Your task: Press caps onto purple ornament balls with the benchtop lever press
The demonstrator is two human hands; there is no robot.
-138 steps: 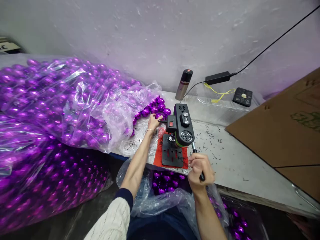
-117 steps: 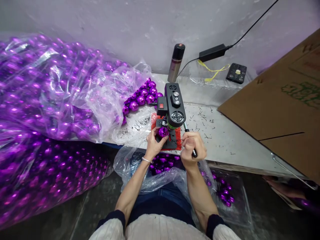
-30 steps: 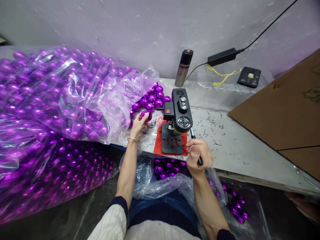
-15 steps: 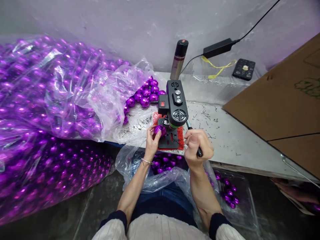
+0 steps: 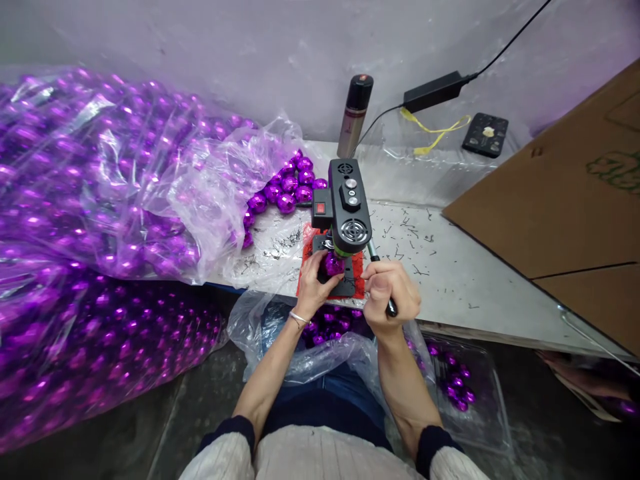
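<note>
A small black bench press (image 5: 352, 207) with a red switch stands on a red mat (image 5: 359, 273) at the table's front edge. My left hand (image 5: 314, 285) holds a shiny purple ball (image 5: 333, 264) between thumb and fingers, over the base plate and beneath the front of the machine's head. The head hides the ball's upper right part. My right hand (image 5: 393, 293) is wrapped round the black lever handle (image 5: 391, 307) on the machine's right side. More purple balls (image 5: 287, 203) lie on the table left of the machine.
Large clear bags of purple balls (image 5: 115, 180) fill the left. Behind the machine stands a spray can (image 5: 355, 117). A black power adapter (image 5: 433, 92) and a dark patterned box (image 5: 485, 135) are at the back. Cardboard (image 5: 565, 200) slants in at right. Dark scraps litter the table (image 5: 450, 267).
My left hand has moved right with the ball, bringing it under the machine's head. My right hand stays on the lever. The whole view has shifted slightly.
</note>
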